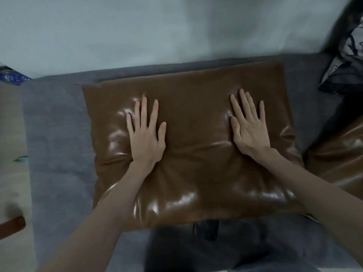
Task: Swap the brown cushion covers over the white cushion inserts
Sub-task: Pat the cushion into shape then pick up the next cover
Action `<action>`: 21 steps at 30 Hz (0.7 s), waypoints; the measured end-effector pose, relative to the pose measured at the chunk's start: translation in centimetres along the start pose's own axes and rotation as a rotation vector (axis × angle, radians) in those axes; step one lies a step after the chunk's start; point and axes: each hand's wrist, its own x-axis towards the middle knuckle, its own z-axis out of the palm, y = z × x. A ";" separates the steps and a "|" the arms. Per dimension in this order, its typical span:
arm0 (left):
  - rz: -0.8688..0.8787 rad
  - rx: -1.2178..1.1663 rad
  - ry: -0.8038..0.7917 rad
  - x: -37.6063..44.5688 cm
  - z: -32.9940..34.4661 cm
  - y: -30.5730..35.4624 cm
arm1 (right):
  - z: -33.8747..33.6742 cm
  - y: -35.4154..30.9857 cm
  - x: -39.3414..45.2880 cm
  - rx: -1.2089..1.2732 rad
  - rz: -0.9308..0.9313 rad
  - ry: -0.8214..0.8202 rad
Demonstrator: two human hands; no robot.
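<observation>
A grey upholstered seat (59,134) fills most of the head view, running left to right below a pale wall (157,26), and on it lies a brown cushion (196,91) in a glossy leather-like cover, its long axis across the view, parallel to the seat's back edge. The cushion sits squarely in front of the person, directly under both arms. The left hand (145,134) lies flat on the cushion's left half and the right hand (249,130) flat on its right half, fingers straight and spread, palms pressing down so the cover dimples and creases around each wrist; neither hand grips anything. The two hands are well apart and about equally far from the cushion's middle, so neither is clearly the nearer. No white insert shows, and no zip or opening is visible on any edge, so which side the cover opens from cannot be told. The cushion's far edge lies close to the seat's back, while bare grey seat lies open to its left. A second brown cushion (337,154) crowds the right side, just beside the first cushion's right edge, with patterned dark fabric (345,55) above it. A small dark object (206,229) peeks from under the near edge.
</observation>
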 end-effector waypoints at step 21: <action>-0.067 -0.110 -0.129 11.8 -2.7 4.2 | -3.4 -4.8 10.1 0.071 -0.099 -0.023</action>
